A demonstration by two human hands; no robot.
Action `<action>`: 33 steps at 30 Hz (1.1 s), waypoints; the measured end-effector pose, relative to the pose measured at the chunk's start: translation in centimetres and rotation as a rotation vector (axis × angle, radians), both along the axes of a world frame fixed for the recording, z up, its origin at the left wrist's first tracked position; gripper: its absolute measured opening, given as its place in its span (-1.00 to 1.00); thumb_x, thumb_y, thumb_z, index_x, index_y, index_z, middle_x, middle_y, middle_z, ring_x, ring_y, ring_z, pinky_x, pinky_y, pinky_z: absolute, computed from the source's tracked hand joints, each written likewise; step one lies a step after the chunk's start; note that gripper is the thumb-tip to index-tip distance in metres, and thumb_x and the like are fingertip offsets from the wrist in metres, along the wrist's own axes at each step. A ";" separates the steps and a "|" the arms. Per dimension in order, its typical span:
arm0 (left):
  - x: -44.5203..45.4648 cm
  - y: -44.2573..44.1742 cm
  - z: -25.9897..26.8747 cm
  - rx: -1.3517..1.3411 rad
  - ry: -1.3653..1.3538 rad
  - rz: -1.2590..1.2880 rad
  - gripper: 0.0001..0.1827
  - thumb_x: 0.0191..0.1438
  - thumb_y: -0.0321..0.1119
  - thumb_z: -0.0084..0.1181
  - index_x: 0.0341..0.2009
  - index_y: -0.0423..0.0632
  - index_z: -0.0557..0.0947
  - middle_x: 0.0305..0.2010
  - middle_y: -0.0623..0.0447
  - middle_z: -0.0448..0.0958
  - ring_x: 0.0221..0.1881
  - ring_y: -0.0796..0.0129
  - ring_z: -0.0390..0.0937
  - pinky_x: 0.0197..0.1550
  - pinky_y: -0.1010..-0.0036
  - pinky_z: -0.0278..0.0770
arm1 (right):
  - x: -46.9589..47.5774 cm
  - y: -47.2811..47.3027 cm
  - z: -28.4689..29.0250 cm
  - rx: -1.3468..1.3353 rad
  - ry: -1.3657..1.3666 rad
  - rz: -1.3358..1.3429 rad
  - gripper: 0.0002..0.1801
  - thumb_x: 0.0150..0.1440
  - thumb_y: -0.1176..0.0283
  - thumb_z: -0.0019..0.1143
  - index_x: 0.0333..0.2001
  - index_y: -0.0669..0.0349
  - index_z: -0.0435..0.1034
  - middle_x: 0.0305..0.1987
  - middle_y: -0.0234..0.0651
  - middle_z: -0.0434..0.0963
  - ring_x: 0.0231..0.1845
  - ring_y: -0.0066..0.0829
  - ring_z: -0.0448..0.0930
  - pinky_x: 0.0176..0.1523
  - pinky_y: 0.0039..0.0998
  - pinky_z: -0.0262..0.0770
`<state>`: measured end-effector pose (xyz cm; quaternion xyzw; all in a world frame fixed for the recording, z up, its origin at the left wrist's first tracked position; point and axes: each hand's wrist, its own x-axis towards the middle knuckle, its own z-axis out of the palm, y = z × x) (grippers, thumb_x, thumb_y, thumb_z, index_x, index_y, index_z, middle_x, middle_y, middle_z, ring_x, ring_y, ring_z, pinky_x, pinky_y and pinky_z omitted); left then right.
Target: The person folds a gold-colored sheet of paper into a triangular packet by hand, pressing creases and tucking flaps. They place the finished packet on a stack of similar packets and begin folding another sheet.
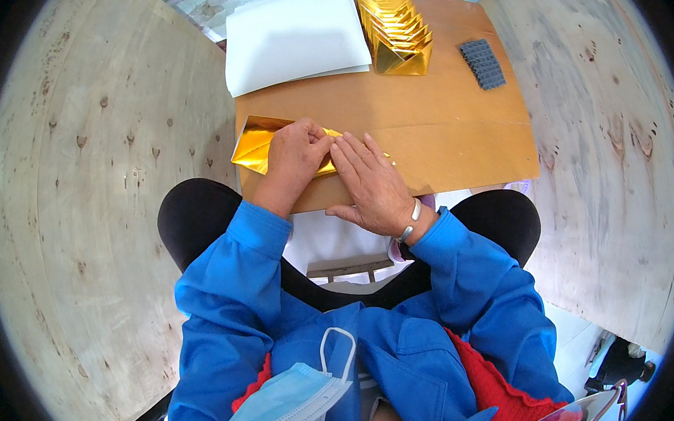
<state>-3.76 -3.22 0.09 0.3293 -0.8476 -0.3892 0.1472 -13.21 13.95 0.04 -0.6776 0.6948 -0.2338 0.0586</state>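
A folded sheet of gold foil paper lies across the near left part of the brown cardboard tabletop. My left hand rests over its middle, with thumb and forefinger pinching a raised bit of the foil. Flat on the right part of the same paper is my right hand, its fingers stretched out and its thumb apart. The fingertips of both hands almost meet. My hands hide much of the fold between them.
White paper sheets are stacked at the far left. Beside them stands a nested row of folded gold foil pieces. A dark grey textured pad lies at right. Plywood panels flank the cardboard. A person shows at lower right.
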 end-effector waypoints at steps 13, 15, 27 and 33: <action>0.1 0.5 -0.1 -0.026 0.031 0.026 -0.73 0.04 -0.23 0.33 -0.37 -0.20 0.66 -0.48 -0.09 0.66 -0.46 0.21 0.64 -0.35 0.36 0.58 | 0.1 0.1 0.1 0.045 0.063 0.007 0.15 0.01 -0.13 0.36 0.41 0.49 0.07 0.48 0.16 0.18 0.57 0.06 0.10 0.60 -0.01 -0.11; 0.2 0.5 -0.1 -0.022 0.020 0.027 -0.74 0.05 -0.23 0.31 -0.37 -0.21 0.66 -0.45 -0.14 0.67 -0.41 0.08 0.67 -0.31 0.28 0.60 | 0.1 0.1 0.0 0.047 0.075 0.012 0.15 0.02 -0.14 0.34 0.40 0.52 0.08 0.48 0.16 0.19 0.57 0.04 0.10 0.60 -0.01 -0.12; 0.2 0.2 -0.5 0.002 0.040 0.022 -0.74 0.04 -0.23 0.32 -0.40 -0.20 0.66 -0.51 -0.08 0.65 -0.50 0.22 0.63 -0.39 0.36 0.55 | 0.2 0.0 -0.1 0.094 0.201 0.002 0.11 0.07 -0.21 0.22 0.38 0.52 0.13 0.47 0.12 0.20 0.58 -0.02 0.07 0.61 -0.04 -0.17; 0.3 0.0 -0.6 -0.013 0.062 0.016 -0.76 0.02 -0.27 0.33 -0.40 -0.20 0.66 -0.51 -0.08 0.65 -0.50 0.24 0.62 -0.39 0.36 0.55 | 0.3 0.0 0.1 0.105 0.146 -0.002 0.14 0.04 -0.13 0.35 0.41 0.50 0.07 0.49 0.13 0.17 0.58 -0.02 0.08 0.61 -0.05 -0.13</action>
